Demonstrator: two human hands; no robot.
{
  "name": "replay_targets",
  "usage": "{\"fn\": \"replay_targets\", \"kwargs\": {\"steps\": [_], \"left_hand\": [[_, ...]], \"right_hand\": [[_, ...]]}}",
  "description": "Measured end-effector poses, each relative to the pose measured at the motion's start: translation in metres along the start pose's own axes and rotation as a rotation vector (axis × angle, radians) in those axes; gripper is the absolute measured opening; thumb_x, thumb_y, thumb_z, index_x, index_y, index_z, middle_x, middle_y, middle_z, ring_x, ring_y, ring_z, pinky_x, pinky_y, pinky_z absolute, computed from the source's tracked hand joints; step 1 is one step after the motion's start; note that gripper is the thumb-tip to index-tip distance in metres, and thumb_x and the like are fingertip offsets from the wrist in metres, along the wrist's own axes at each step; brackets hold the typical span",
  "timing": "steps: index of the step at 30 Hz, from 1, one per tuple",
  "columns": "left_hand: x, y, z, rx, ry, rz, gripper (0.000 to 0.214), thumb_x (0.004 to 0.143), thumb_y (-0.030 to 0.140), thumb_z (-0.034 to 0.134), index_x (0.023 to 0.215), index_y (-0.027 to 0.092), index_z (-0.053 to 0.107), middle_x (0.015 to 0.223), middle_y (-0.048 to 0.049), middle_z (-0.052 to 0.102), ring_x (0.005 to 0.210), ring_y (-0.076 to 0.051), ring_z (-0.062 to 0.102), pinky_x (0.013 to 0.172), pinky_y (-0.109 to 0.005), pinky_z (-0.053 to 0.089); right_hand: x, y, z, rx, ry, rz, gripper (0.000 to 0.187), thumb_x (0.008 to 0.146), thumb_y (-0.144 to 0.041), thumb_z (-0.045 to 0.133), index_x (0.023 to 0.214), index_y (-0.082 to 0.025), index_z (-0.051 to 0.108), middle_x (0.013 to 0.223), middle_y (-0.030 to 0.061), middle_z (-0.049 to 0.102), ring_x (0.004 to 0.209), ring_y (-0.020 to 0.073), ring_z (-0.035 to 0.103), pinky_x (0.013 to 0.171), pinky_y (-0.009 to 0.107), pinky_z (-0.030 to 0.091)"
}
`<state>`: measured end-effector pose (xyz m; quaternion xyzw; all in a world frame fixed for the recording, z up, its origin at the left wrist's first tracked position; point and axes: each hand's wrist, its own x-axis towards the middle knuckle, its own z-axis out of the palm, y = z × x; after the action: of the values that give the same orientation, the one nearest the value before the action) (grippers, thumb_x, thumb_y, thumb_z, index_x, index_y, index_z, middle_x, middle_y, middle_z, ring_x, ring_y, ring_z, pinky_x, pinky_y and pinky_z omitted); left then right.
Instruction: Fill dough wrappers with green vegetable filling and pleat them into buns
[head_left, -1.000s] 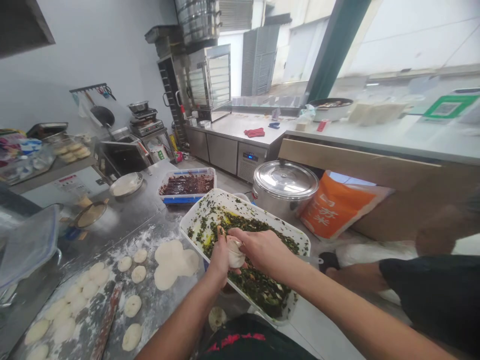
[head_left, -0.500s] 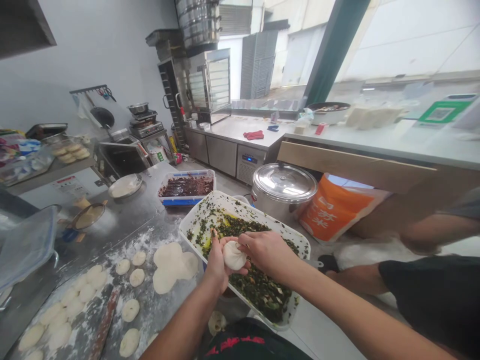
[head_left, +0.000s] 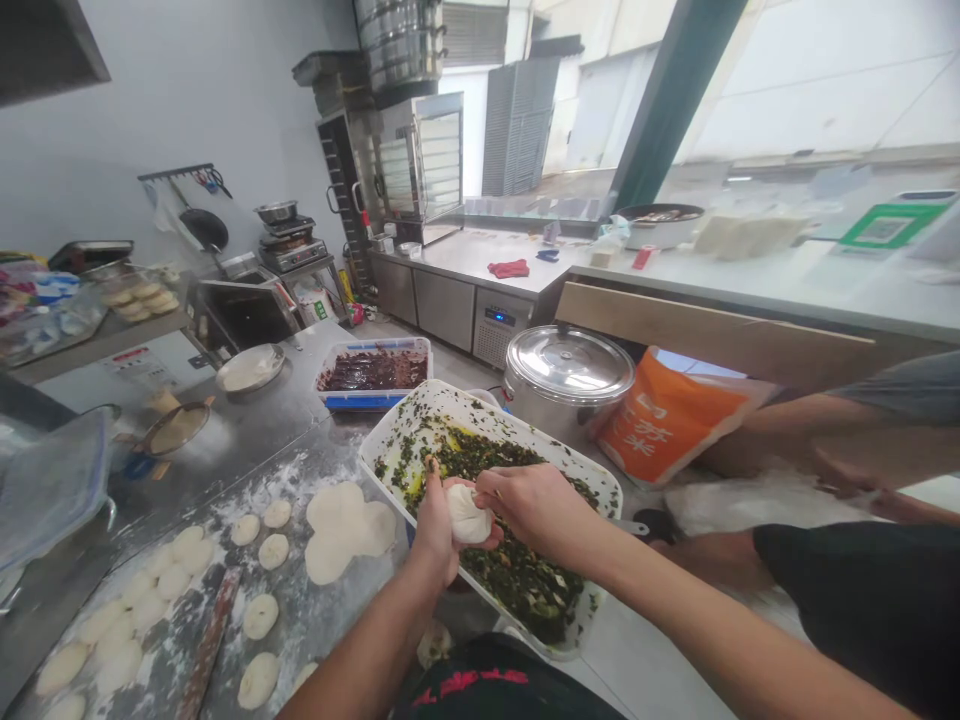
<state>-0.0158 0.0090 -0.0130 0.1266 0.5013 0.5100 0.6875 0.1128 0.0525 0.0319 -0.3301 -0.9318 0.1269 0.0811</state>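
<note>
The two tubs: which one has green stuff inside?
The white tub beneath the left hand and right hand, holding chopped green bits; the blue-trimmed tub holds dark paste.

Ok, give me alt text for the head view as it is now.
The left hand cradles a dough bun while the right hand pinches its edge, over a white tub of chopped green filling. Left of it, dough rounds and a brown stick lie on a floured table.

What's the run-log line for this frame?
left hand: cradles dough bun | right hand: pinches its edge | beneath: white tub, chopped green filling | left side: rolling pin, floured table
</note>
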Motion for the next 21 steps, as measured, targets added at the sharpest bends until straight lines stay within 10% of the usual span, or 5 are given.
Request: {"fn": "replay_targets", "kwargs": {"steps": [13,21], "left_hand": [[-0.002,0.001,0.005,-0.012,-0.013,0.021,0.047,0.079,0.054,0.024,0.074,0.015,0.049,0.066,-0.0072,0.059,0.06,-0.019,0.059,0.05,-0.029,0.047],[-0.015,0.006,0.008,-0.039,-0.035,0.202,0.045,0.078,0.056,0.027,0.092,0.019,0.049,0.069,-0.003,0.059,0.054,-0.016,0.058,0.048,-0.027,0.046]], "right_hand": [[-0.004,-0.003,0.001,0.039,0.048,0.054,0.025,0.079,-0.021,0.043,0.103,-0.019,0.049,0.075,0.0023,0.062,0.065,0.0146,0.057,0.055,0.023,0.031],[-0.007,-0.004,-0.003,0.119,0.126,0.028,0.021,0.085,-0.022,0.035,0.075,-0.017,0.053,0.071,0.0017,0.056,0.064,0.0109,0.052,0.057,0.02,0.033]]}}
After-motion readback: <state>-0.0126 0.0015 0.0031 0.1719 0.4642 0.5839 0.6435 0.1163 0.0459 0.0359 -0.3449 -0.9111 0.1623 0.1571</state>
